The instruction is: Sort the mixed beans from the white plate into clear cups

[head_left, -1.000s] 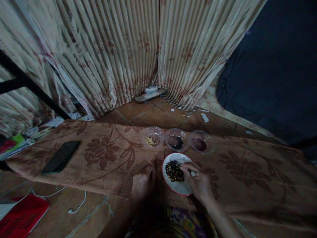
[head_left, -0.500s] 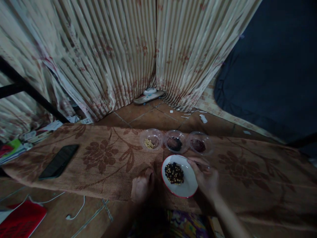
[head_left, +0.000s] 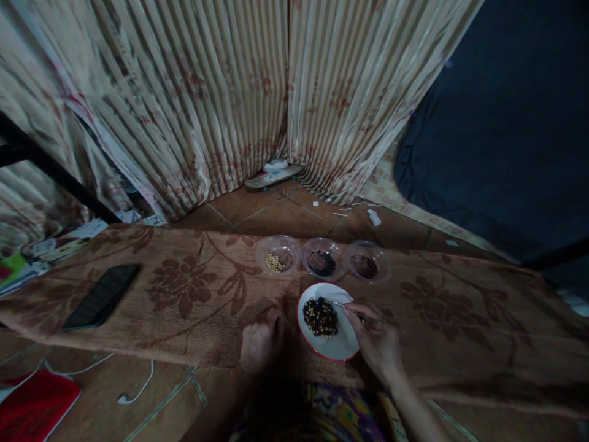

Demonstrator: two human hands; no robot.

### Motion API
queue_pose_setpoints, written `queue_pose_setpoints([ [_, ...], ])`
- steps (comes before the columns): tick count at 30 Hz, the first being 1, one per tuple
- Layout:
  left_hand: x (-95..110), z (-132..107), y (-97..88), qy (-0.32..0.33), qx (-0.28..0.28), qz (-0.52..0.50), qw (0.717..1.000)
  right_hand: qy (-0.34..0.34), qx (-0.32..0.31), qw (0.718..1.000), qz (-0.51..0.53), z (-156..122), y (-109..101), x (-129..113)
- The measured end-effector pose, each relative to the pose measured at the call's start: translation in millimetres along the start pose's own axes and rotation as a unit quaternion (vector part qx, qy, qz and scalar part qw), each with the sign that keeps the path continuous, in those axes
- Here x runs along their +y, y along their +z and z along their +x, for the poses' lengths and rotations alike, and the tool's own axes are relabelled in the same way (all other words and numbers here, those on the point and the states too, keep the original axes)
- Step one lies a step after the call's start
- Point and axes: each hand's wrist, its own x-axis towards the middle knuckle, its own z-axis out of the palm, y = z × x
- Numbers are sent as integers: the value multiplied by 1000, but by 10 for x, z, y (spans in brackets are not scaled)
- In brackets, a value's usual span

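My right hand (head_left: 380, 341) pinches slim metal tweezers (head_left: 339, 303) over the white plate with a red rim (head_left: 347, 334). The tweezers' tips reach the upper edge of a pile of mixed dark and pale yellow beans (head_left: 321, 318) on the plate's left side. Left of the plate, my left hand (head_left: 262, 341) rests on the cloth in a loose fist, with nothing visible in it. Beyond the plate stand three clear plastic cups in a row: one with pale yellow beans (head_left: 274, 263), one with black beans (head_left: 324, 264), one with dark red beans (head_left: 368, 266).
A brown flowered cloth (head_left: 184, 325) covers the low table. A black phone (head_left: 102, 296) lies on its left part, with papers (head_left: 87, 230) beyond the table's left end. Behind are a skateboard (head_left: 275, 177), white scraps on the tiled floor, and striped curtains (head_left: 221, 92).
My right hand has brought the tweezers from the plate's right rim leftward to the bean pile. My left hand stays in place. The whole view has shifted slightly.
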Motion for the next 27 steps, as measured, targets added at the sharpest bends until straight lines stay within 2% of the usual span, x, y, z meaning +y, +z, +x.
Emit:
queue_pose_setpoints([
  [9, 1, -3, -1, 2, 7, 4, 1000, 3, -27, 1000, -10, -33, 71, 30],
  [15, -15, 0, 18, 4, 3, 10, 1000, -15, -23, 999, -23, -37, 67, 11],
  [27, -20, -10, 39, 16, 27, 10, 999, -36, -16, 999, -6, -65, 99, 119],
])
